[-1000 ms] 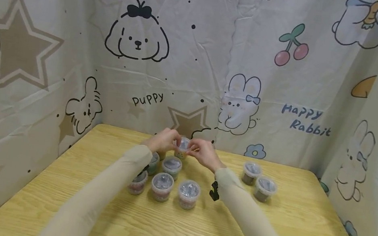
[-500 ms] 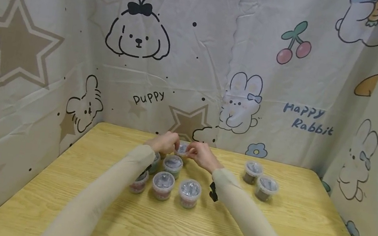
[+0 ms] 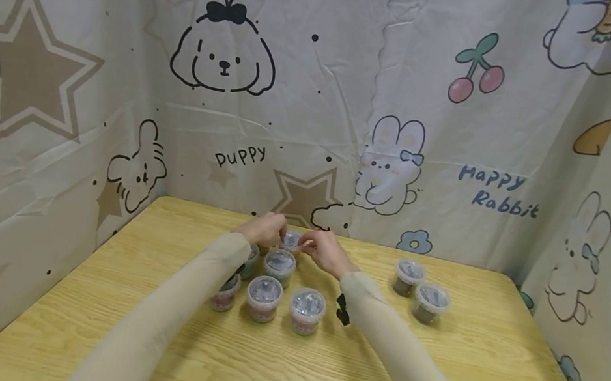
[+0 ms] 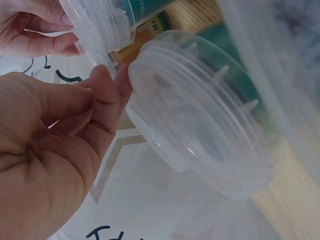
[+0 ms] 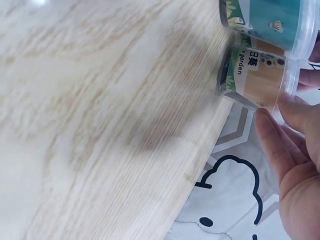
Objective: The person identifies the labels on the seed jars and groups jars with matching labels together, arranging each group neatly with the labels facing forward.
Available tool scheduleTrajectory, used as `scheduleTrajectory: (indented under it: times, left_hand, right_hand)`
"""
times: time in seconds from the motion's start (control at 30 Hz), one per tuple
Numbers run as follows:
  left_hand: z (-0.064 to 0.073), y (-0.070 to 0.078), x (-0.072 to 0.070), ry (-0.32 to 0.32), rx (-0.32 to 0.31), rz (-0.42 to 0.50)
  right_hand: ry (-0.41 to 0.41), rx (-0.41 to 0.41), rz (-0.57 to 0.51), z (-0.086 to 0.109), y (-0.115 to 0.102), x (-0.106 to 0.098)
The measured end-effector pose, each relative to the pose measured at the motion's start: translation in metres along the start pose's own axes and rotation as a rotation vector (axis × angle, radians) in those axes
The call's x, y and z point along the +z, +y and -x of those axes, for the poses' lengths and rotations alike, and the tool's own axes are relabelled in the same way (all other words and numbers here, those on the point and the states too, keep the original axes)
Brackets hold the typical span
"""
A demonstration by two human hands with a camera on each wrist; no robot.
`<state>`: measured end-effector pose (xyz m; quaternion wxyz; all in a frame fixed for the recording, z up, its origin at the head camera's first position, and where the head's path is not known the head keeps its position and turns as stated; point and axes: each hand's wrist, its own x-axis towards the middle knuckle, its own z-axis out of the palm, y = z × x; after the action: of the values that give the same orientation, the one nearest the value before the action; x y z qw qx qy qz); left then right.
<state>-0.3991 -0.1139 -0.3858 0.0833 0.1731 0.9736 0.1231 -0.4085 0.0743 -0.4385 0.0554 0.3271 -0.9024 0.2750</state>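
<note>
At the back of the table, an orange lidded plastic tub [image 3: 291, 240] stands between both hands. My right hand [image 3: 327, 253] pinches its lid rim between thumb and fingers; the right wrist view shows the tub's printed label [image 5: 252, 67]. My left hand [image 3: 264, 229] holds the rim from the other side, fingertips bunched at the lid. In the left wrist view, another clear lid [image 4: 195, 115] lies close beside the left fingers. A teal tub [image 3: 279, 265] stands just in front. Beyond the held tub, a second orange one is mostly hidden.
Pinkish tubs [image 3: 263, 299] form the front row, one partly behind the left sleeve. Another green tub [image 3: 249, 262] shows beside that sleeve. Two dark tubs [image 3: 426, 302] stand at the right. A printed curtain [image 3: 321, 87] hangs around the wooden table [image 3: 278, 371].
Both hands have shifted slightly left and nearer with the orange tub, which is now lower and closer to the teal tub. The other tubs appear unmoved.
</note>
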Motion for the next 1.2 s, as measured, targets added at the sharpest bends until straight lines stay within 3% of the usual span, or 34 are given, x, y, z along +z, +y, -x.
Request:
scheduleTrajectory:
  times: [0.23, 0.53, 0.93, 1.2]
  left_hand:
    - [-0.001, 0.001, 0.001, -0.005, -0.012, -0.016]
    - [0.0, 0.005, -0.001, -0.036, -0.052, -0.007]
    - [0.006, 0.021, -0.007, 0.026, 0.062, 0.021]
    - [0.001, 0.039, 0.003, 0.069, 0.181, 0.055]
  right_hand:
    - [0.023, 0.035, 0.008, -0.001, -0.003, 0.003]
    - [0.039, 0.015, 0.014, 0.001, 0.001, 0.002]
    - [0.052, 0.07, -0.04, 0.036, 0.009, -0.019]
    - [0.071, 0.162, -0.011, 0.053, 0.014, -0.032]
